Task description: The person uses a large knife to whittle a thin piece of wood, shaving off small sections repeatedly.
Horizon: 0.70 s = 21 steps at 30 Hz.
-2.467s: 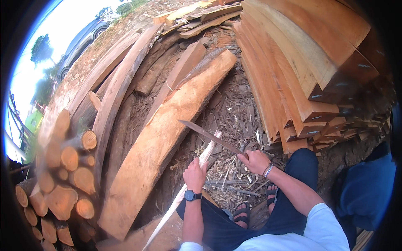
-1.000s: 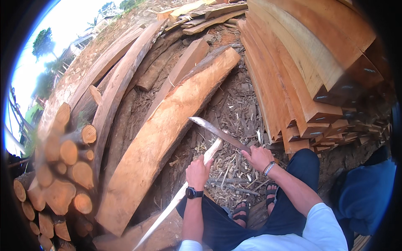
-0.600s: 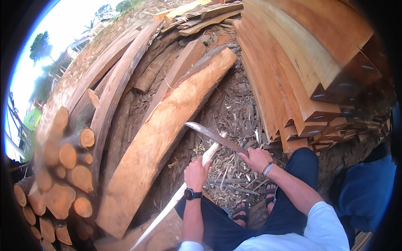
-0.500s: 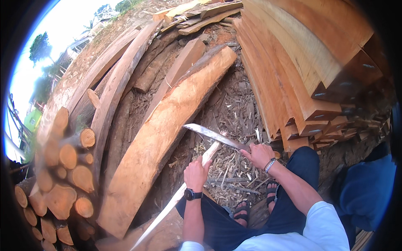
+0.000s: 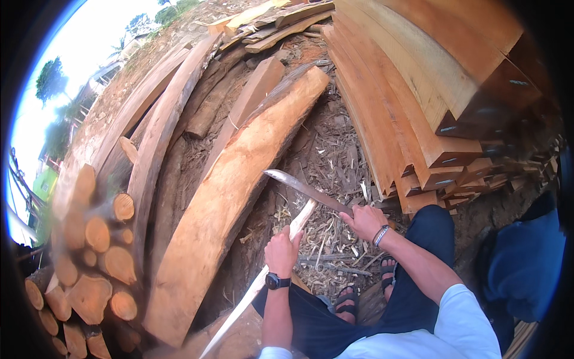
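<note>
My left hand (image 5: pixel 281 253) is wrapped round a long pale wooden stick (image 5: pixel 245 304), its bark stripped off. The stick slants from the lower left up to a narrow far end just past my fist. In my right hand (image 5: pixel 366 222) is a machete (image 5: pixel 306 190), gripped by its handle, which my fingers hide. Its curved blade points up and left and lies over or just beyond the stick's far end; whether the edge touches the wood I cannot tell. Pale wood shavings (image 5: pixel 326 230) litter the ground beneath.
A large slab of wood (image 5: pixel 233 161) lies slantwise left of my hands. Cut round logs (image 5: pixel 116 263) are stacked at the lower left. Long sawn beams (image 5: pixel 382 102) are piled on the right. My sandalled feet (image 5: pixel 347 302) stand on the ground below.
The machete blade has shifted slightly upward and my right hand a little to the right. My left hand still grips the stick. The whole view has tilted slightly.
</note>
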### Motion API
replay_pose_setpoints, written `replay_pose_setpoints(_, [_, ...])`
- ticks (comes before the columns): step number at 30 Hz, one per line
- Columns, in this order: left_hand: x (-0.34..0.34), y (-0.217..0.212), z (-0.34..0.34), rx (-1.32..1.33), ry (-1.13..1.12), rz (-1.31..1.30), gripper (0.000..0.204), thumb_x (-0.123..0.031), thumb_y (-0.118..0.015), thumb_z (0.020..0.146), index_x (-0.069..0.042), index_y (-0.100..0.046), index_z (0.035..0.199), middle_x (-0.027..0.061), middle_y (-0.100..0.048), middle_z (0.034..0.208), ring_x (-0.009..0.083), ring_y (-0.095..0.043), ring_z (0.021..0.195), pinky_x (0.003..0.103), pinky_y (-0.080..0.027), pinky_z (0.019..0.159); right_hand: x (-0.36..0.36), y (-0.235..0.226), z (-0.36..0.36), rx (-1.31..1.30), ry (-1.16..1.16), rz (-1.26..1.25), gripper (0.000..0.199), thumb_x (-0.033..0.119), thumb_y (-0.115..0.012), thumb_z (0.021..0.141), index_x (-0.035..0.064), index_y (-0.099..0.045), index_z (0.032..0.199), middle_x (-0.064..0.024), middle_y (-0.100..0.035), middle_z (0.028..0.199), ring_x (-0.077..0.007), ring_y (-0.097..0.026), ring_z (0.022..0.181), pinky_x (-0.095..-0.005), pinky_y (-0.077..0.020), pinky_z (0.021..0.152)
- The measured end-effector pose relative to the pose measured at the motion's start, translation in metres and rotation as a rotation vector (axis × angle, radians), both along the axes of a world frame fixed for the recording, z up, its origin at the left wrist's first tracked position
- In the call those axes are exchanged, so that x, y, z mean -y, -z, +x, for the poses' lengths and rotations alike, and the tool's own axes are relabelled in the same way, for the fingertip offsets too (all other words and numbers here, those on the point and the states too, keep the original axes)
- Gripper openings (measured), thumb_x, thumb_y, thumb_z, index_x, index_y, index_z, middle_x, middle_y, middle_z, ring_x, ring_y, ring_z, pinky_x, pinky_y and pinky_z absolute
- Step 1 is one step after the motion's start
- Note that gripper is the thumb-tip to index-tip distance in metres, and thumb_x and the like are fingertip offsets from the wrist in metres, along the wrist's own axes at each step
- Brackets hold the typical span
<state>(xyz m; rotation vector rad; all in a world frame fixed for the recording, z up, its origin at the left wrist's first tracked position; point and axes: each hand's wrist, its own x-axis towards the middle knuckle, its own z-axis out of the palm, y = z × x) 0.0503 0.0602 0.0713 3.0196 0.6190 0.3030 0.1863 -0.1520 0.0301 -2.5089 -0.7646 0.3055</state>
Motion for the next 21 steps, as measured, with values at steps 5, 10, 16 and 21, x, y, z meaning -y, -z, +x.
replay_pose_setpoints(5, [-0.005,0.002,0.001,-0.013,0.015,0.03,0.042,-0.045,-0.065,0.091,-0.004,-0.063,0.092,0.0211,-0.068,0.077,0.04,-0.068,0.071,0.048,-0.054,0.059,-0.002,-0.011,-0.003,0.013,-0.131,-0.079,0.064,0.056,-0.041,0.099,-0.0015,-0.067,0.094,-0.0234,-0.07,0.079,-0.0391,-0.07,0.077,-0.0507,-0.0553,0.07])
replay_pose_setpoints(10, [0.0,0.003,0.002,-0.01,0.022,0.022,0.04,-0.044,-0.066,0.09,-0.004,-0.064,0.093,0.0207,-0.068,0.077,0.0392,-0.069,0.073,0.047,-0.054,0.06,0.0,0.004,0.006,-0.018,0.021,0.007,0.064,0.058,-0.041,0.098,-0.0003,-0.067,0.093,-0.0228,-0.07,0.08,-0.0388,-0.071,0.077,-0.0504,-0.0554,0.069])
replay_pose_setpoints(16, [0.0,0.0,0.002,-0.018,0.007,0.017,0.041,-0.044,-0.067,0.089,-0.004,-0.064,0.092,0.0203,-0.069,0.078,0.0392,-0.069,0.074,0.048,-0.054,0.062,-0.002,0.001,0.0,0.031,-0.069,-0.049,0.065,0.058,-0.042,0.098,-0.0003,-0.068,0.094,-0.0225,-0.07,0.079,-0.0392,-0.07,0.076,-0.0505,-0.0555,0.069])
replay_pose_setpoints(21, [0.008,-0.012,0.0,-0.013,0.01,-0.053,0.04,-0.043,-0.066,0.09,-0.003,-0.064,0.094,0.0221,-0.068,0.079,0.0415,-0.068,0.077,0.05,-0.053,0.065,0.007,0.02,0.018,-0.031,0.158,0.095,0.066,0.058,-0.043,0.098,-0.0028,-0.07,0.092,-0.0245,-0.07,0.08,-0.0407,-0.069,0.076,-0.0503,-0.0553,0.071])
